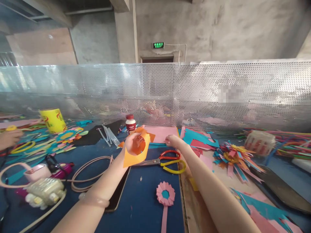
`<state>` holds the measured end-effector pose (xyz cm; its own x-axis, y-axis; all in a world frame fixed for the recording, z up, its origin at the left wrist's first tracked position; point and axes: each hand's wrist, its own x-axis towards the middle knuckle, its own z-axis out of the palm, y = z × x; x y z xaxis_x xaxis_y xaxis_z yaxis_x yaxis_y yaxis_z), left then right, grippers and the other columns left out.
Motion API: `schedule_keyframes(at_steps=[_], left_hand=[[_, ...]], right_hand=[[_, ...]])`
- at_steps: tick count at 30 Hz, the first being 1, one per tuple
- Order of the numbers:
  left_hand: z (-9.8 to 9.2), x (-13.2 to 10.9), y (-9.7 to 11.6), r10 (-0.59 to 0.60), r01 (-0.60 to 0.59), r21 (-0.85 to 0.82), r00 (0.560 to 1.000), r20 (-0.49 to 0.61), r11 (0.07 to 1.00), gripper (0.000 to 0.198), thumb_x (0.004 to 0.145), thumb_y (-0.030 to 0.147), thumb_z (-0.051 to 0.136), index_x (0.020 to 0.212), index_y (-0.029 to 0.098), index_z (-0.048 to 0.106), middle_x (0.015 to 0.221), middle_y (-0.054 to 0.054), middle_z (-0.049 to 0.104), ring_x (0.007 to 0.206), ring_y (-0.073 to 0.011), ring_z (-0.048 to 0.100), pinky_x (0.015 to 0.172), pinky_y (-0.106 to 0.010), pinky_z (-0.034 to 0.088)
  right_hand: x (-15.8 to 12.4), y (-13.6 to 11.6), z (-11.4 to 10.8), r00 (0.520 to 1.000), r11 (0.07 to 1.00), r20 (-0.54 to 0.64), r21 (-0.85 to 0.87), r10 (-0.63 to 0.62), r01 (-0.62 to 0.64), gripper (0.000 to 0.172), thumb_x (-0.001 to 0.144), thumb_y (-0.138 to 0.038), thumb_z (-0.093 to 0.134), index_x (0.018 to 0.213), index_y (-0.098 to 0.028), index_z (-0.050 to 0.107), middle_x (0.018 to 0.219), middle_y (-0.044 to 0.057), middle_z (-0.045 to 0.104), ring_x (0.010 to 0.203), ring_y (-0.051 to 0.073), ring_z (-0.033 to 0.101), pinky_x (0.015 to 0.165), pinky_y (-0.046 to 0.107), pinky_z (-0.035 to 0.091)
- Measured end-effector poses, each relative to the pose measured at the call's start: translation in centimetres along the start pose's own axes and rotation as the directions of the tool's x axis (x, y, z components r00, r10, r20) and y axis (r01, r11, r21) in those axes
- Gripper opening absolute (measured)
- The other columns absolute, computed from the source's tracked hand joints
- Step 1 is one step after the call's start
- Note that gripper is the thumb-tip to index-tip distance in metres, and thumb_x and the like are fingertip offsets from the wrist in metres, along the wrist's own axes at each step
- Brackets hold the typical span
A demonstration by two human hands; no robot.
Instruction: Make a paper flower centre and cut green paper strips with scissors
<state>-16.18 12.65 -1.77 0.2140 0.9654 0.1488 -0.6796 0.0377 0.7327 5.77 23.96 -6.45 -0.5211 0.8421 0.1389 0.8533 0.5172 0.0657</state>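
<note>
My left hand (134, 142) is closed on a piece of orange paper (139, 159), which curls around the fingers and has a large round opening. Farther right, my right hand (173, 141) reaches over the near edge of a pink paper sheet (164, 132). Its fingers are curled together, and whatever they hold, if anything, is hidden. Scissors (160, 160) with one red and one yellow handle lie between my forearms, blades pointing left. Nearer to me rests a pink paper rosette (165, 194) with a blue centre and a pink strip.
A red-capped bottle (130, 124) stands behind my left hand. Left are a yellow tape roll (52, 120), cables and a power strip (45, 191). Right are teal paper (199, 137), a ribbon-like paper flower (233, 157) and a phone (282, 187). Another person's hand (11, 137) is far left.
</note>
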Motion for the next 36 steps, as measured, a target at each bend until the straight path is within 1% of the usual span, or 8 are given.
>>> schedule_keyframes(at_steps=[10,15,18,21,27,30,32,36], left_hand=[[-0.1,0.4,0.2,0.016,-0.016,-0.022,1.0,0.003,1.0,0.046,0.08,0.008,0.048,0.122,0.026,0.051,0.077,-0.001,0.07,0.061,-0.0129,0.067,0.053,-0.021,0.053],[0.1,0.4,0.2,0.036,-0.037,-0.036,0.999,-0.03,0.999,0.045,0.08,0.007,0.048,0.121,0.024,0.053,0.074,0.0,0.069,0.058,-0.0109,0.065,0.052,-0.019,0.051],[0.3,0.4,0.1,-0.008,0.004,-0.061,0.998,-0.063,0.998,0.042,0.081,0.005,0.043,0.118,0.021,0.054,0.069,0.0,0.068,0.052,-0.0091,0.062,0.05,-0.018,0.05],[0.4,0.4,-0.4,-0.026,0.023,-0.053,0.998,-0.053,0.998,0.035,0.081,0.008,0.044,0.112,0.017,0.058,0.067,-0.002,0.067,0.051,-0.0109,0.062,0.05,-0.02,0.05],[0.9,0.1,-0.8,0.002,-0.002,0.0,1.0,0.007,1.0,0.033,0.079,0.009,0.05,0.111,0.017,0.058,0.074,-0.004,0.069,0.058,-0.0135,0.064,0.057,-0.025,0.051],[1.1,-0.3,-0.5,0.04,-0.042,0.035,0.997,0.059,0.998,0.035,0.078,0.01,0.054,0.112,0.018,0.059,0.077,-0.003,0.068,0.06,-0.0126,0.064,0.058,-0.024,0.05],[1.2,-0.5,-0.4,0.057,-0.066,0.09,0.993,0.104,0.994,0.037,0.077,0.012,0.059,0.113,0.019,0.059,0.078,-0.003,0.069,0.063,-0.0139,0.065,0.059,-0.024,0.05],[1.4,-0.7,-0.5,0.062,-0.086,0.256,0.993,0.099,0.963,0.04,0.073,0.021,0.066,0.113,0.021,0.059,0.086,-0.003,0.07,0.075,-0.0158,0.066,0.067,-0.024,0.049]], right_hand=[[0.6,0.7,0.0,0.973,0.997,-0.231,-0.075,0.013,-0.031,0.023,0.089,-0.029,0.051,0.106,-0.016,0.057,0.113,0.008,0.056,0.099,0.019,0.055,0.085,0.04,0.046],[-0.1,0.5,-0.6,0.955,0.997,-0.292,-0.038,0.051,-0.065,0.016,0.087,-0.027,0.053,0.094,-0.015,0.061,0.109,0.007,0.057,0.104,0.02,0.051,0.088,0.038,0.042],[-0.5,0.4,-2.1,0.949,0.996,-0.305,0.009,0.084,-0.086,0.019,0.083,-0.033,0.059,0.088,-0.016,0.066,0.104,0.009,0.058,0.106,0.023,0.045,0.088,0.036,0.039],[-1.0,0.8,-4.6,0.931,0.989,-0.334,0.054,0.15,-0.14,0.026,0.082,-0.038,0.057,0.097,-0.018,0.066,0.108,0.011,0.057,0.108,0.028,0.041,0.088,0.04,0.036],[-4.5,0.9,-9.1,0.946,0.989,-0.291,0.076,0.146,-0.129,0.021,0.081,-0.025,0.055,0.095,-0.014,0.067,0.105,0.015,0.058,0.107,0.032,0.041,0.088,0.046,0.033],[-7.4,-1.3,-8.4,0.984,0.993,-0.179,0.117,0.002,0.019,0.022,0.082,-0.021,0.053,0.098,-0.015,0.067,0.099,0.009,0.062,0.096,0.021,0.052,0.087,0.033,0.038],[-9.2,-3.0,-6.8,0.989,0.98,-0.103,0.161,-0.105,0.121,0.026,0.082,-0.032,0.056,0.103,-0.021,0.066,0.102,0.005,0.062,0.092,0.018,0.055,0.084,0.028,0.042],[-11.1,-4.5,-3.6,0.983,0.965,-0.036,0.191,-0.177,0.181,0.056,0.077,-0.054,0.057,0.119,-0.018,0.057,0.115,0.011,0.054,0.107,0.025,0.048,0.089,0.032,0.041]])
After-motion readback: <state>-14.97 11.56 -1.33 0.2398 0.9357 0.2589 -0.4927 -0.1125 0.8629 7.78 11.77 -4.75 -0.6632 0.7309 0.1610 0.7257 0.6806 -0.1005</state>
